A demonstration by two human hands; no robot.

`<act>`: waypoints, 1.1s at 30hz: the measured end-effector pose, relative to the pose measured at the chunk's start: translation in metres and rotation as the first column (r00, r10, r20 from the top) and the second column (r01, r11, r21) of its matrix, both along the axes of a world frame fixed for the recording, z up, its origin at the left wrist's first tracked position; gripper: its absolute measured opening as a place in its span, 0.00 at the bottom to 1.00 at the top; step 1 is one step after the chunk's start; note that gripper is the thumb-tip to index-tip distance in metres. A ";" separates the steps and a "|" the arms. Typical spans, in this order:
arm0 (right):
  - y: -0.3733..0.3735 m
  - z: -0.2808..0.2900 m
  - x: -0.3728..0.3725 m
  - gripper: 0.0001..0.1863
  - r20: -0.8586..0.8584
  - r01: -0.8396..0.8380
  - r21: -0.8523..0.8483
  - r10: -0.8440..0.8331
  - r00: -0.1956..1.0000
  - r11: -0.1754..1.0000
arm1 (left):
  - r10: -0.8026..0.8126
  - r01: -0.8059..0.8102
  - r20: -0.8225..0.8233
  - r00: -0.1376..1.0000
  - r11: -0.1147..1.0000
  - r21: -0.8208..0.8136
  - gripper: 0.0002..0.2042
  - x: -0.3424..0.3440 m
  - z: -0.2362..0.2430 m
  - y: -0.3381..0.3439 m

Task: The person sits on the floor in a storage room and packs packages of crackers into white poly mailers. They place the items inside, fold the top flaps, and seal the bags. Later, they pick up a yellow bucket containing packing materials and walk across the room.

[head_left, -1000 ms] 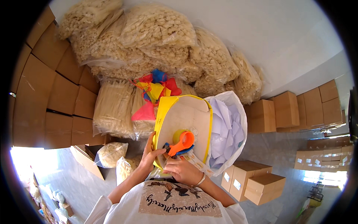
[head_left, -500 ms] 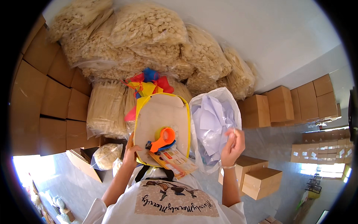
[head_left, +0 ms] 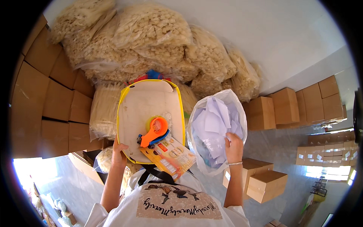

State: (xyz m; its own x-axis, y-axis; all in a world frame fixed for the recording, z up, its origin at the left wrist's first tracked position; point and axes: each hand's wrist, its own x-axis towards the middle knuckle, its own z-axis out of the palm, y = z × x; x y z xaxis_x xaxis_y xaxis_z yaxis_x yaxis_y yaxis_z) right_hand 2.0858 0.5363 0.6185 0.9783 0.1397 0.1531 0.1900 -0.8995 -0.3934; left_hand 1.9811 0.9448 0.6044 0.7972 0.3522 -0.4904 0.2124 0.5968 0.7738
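Observation:
My left hand point(head_left: 120, 151) grips the lower left edge of a pale shallow tray with a yellow rim point(head_left: 126, 109), thumb on the inner side. In the tray lie an orange scoop-like piece point(head_left: 153, 137), a blue piece point(head_left: 163, 137) partly under it, and a crumpled bit of clear plastic point(head_left: 167, 119). A printed yellow-orange packet point(head_left: 170, 157) overhangs its lower right edge. My right hand point(head_left: 234, 146) is at a white plastic bag point(head_left: 243, 113) filled with white paper sheets point(head_left: 217, 122). Its fingers are pinched together against the sheets; what they hold is hidden.
Clear bags of cream-coloured strips point(head_left: 151, 30) are piled against the wall ahead. Cardboard boxes point(head_left: 56, 98) stack high at left; more boxes point(head_left: 285, 106) line the right wall. Two cartons point(head_left: 266, 185) stand on the floor at lower right. A black strap point(head_left: 155, 173) hangs below the tray.
The tray has moved left and up with my left hand, now covering most of the colourful cloth behind it. My right hand has dipped slightly toward the papers in the white bag.

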 end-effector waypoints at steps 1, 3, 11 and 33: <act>0.004 0.004 -0.002 0.12 -0.153 0.065 0.125 -0.045 0.987 0.990 | 0.009 -0.009 0.001 1.000 1.000 -0.015 0.36 0.001 0.001 0.000; 0.017 0.010 -0.009 0.12 -0.455 0.238 0.330 -0.067 0.888 0.913 | 0.009 -0.009 -0.011 1.000 1.000 -0.015 0.33 0.000 -0.002 0.001; 0.051 -0.041 -0.050 0.20 -0.536 0.288 0.646 0.151 0.831 0.707 | 0.082 -0.082 -0.027 0.996 0.996 -0.025 0.30 0.001 -0.015 -0.003; 0.096 0.014 -0.011 0.10 -0.669 0.407 0.702 0.347 0.657 0.584 | 0.305 -0.307 0.028 0.952 0.950 0.055 0.32 -0.015 -0.026 0.006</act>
State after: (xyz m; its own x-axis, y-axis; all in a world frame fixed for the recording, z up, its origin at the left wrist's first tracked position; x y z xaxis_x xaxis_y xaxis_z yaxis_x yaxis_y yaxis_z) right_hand 2.0750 0.6325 0.6320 0.7970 0.3082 -0.5194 -0.4908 -0.1705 -0.8544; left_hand 1.9659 0.9506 0.5783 0.6557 0.6080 -0.4477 0.0116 0.5848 0.8111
